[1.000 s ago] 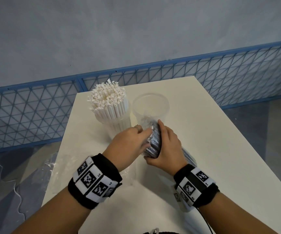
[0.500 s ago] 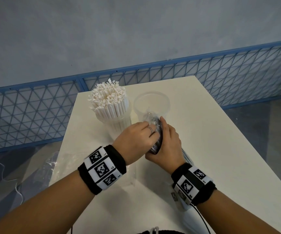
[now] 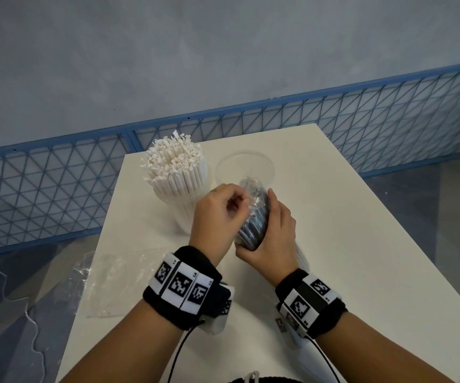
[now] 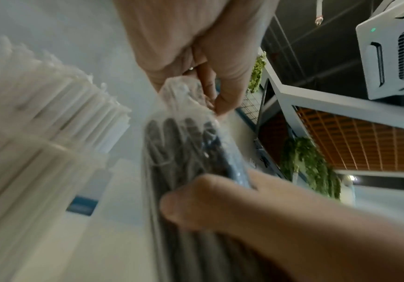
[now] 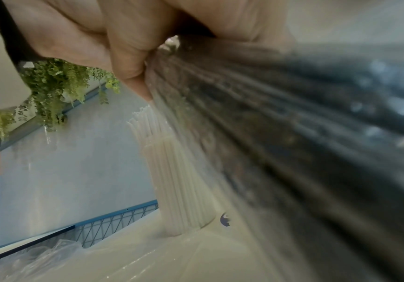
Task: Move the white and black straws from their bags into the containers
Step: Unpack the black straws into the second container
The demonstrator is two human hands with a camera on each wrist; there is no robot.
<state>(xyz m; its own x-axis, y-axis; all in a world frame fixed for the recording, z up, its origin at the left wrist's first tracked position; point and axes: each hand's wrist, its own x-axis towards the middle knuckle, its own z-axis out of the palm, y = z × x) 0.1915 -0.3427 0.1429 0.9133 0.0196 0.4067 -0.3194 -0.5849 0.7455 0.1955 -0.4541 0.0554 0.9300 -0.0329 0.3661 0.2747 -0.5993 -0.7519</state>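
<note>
White straws point(image 3: 175, 170) stand packed upright in a clear container point(image 3: 187, 217) at the table's back left. An empty clear container point(image 3: 224, 168) stands just right of it. My right hand point(image 3: 271, 230) grips a clear bag of black straws point(image 3: 253, 217), held nearly upright in front of the empty container. My left hand point(image 3: 220, 214) pinches the plastic at the bag's top end point(image 4: 184, 95). In the left wrist view the black straws point(image 4: 184, 152) show through the plastic. The right wrist view shows the bag point(image 5: 292, 133) blurred and close, with the white straws point(image 5: 171, 171) behind.
An empty crumpled clear bag point(image 3: 107, 286) lies at the white table's point(image 3: 361, 244) left edge, partly overhanging. A blue wire fence point(image 3: 57, 189) runs behind and left of the table. Bare tabletop lies to the right of my hands.
My left hand has slid from the bag's side up to its top end and now pinches the plastic there. My right hand keeps its grip on the bag.
</note>
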